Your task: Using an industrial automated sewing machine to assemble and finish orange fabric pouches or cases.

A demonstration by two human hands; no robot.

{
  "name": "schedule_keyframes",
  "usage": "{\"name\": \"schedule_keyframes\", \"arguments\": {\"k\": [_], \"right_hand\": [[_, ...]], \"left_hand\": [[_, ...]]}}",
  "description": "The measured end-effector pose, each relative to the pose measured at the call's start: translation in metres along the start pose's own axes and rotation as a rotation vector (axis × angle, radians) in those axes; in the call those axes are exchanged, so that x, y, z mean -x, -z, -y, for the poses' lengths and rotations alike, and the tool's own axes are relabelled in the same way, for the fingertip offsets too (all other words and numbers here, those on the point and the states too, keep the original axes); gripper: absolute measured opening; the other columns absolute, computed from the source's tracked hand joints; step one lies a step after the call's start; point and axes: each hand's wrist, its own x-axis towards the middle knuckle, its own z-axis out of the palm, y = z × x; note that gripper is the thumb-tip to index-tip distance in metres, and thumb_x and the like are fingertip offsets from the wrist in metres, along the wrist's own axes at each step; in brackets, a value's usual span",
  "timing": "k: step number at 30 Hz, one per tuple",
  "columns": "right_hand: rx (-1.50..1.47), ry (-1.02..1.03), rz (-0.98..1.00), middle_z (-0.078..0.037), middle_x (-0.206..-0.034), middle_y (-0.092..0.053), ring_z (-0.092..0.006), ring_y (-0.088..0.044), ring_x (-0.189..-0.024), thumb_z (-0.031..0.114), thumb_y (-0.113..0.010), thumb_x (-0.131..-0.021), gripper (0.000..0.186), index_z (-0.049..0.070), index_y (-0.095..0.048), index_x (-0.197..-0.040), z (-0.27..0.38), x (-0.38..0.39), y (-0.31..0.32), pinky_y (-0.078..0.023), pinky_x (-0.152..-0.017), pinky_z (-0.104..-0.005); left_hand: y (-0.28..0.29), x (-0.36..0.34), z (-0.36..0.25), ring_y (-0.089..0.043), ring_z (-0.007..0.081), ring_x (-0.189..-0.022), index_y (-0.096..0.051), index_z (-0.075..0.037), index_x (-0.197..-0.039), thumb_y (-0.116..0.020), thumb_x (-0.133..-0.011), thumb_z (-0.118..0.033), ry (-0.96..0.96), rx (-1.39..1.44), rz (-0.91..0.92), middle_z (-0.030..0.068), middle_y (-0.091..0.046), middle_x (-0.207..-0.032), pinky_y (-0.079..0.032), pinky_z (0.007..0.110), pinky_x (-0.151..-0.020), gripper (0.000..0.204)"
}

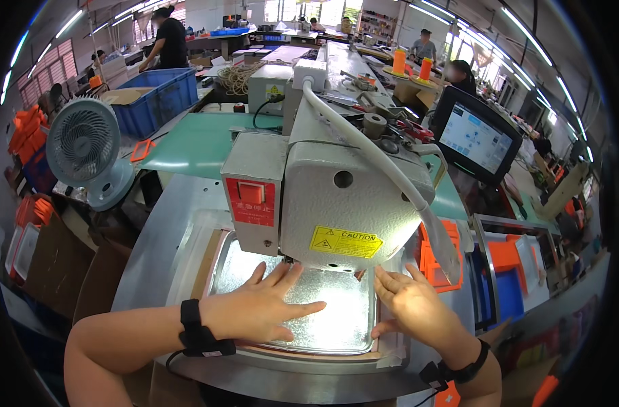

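Mach. head (309, 203) lt grey, stippled; label (348, 242) yel w/ blk print; switch plate (252, 217) red. Near: panel (342, 298) silvery, mottled. Far L: bin (173, 93) blue, tabletop (184, 142) grn.

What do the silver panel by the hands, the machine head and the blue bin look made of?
Silver panel: likely metallic foil or reflective film, glossy; it sparkles and throws back strong glare. Backing can't be told.
Machine head: probably painted metal, grey; the coat looks finely pebbled.
Blue bin: most likely moulded plastic, semi-matte; even colour throughout and a thick rim suggest it.
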Motion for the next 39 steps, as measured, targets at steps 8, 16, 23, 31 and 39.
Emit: {"name": "schedule_keyframes", "arguments": {"k": [8, 16, 23, 31, 39], "right_hand": [[0.023, 0.037, -0.024, -0.021, -0.135, -0.058, -0.0302, -0.057, -0.125, 0.057, -0.076, -0.063, 0.091, -0.006, -0.059, -0.128, 0.002, -0.003, 0.002, -0.035, -0.112, -0.0528], [0.054, 0.078, -0.041, -0.020, -0.129, -0.062, -0.0292, -0.058, -0.122, 0.059, -0.071, -0.067, 0.089, -0.008, -0.061, -0.124, 0.015, -0.019, -0.003, -0.037, -0.111, -0.0496], [0.035, 0.095, -0.113, -0.018, -0.116, -0.068, -0.0296, -0.063, -0.112, 0.057, -0.076, -0.067, 0.086, -0.007, -0.061, -0.124, 0.022, -0.031, -0.008, -0.045, -0.100, -0.0469], [-0.082, 0.022, 0.002, -0.017, -0.105, -0.068, -0.0355, -0.064, -0.103, 0.051, -0.080, -0.067, 0.072, -0.005, -0.066, -0.111, 0.012, -0.050, -0.001, -0.051, -0.090, -0.0406], [-0.526, -0.040, -0.117, -0.012, -0.108, -0.068, -0.0316, -0.063, -0.098, 0.044, -0.085, -0.066, 0.066, 0.007, -0.067, -0.116, -0.006, -0.065, -0.001, -0.051, -0.086, -0.0398]], "left_hand": [[0.003, 0.003, 0.003, -0.013, 0.0547, -0.146, -0.038, -0.032, -0.152, -0.066, -0.089, -0.038, -0.010, 0.010, 0.009, 0.0393, -0.015, -0.154, -0.020, 0.068, -0.114, 0.069], [0.002, 0.025, 0.018, -0.017, 0.0521, -0.145, -0.040, -0.036, -0.150, -0.067, -0.089, -0.039, 0.021, 0.018, -0.035, 0.0376, -0.022, -0.151, -0.022, 0.064, -0.115, 0.066], [0.007, 0.035, 0.030, -0.017, 0.0519, -0.146, -0.040, -0.036, -0.150, -0.068, -0.088, -0.041, 0.020, 0.008, -0.005, 0.0368, -0.019, -0.154, -0.021, 0.064, -0.115, 0.068], [0.003, 0.021, 0.061, -0.016, 0.0454, -0.149, -0.042, -0.035, -0.149, -0.074, -0.084, -0.038, -0.031, 0.079, -0.042, 0.0269, -0.025, -0.157, -0.017, 0.066, -0.115, 0.073], [0.016, 0.008, 0.081, -0.035, 0.0322, -0.144, -0.053, -0.027, -0.142, -0.077, -0.081, -0.036, -0.062, 0.211, -0.083, 0.0121, -0.054, -0.142, -0.020, 0.052, -0.118, 0.066]]}}
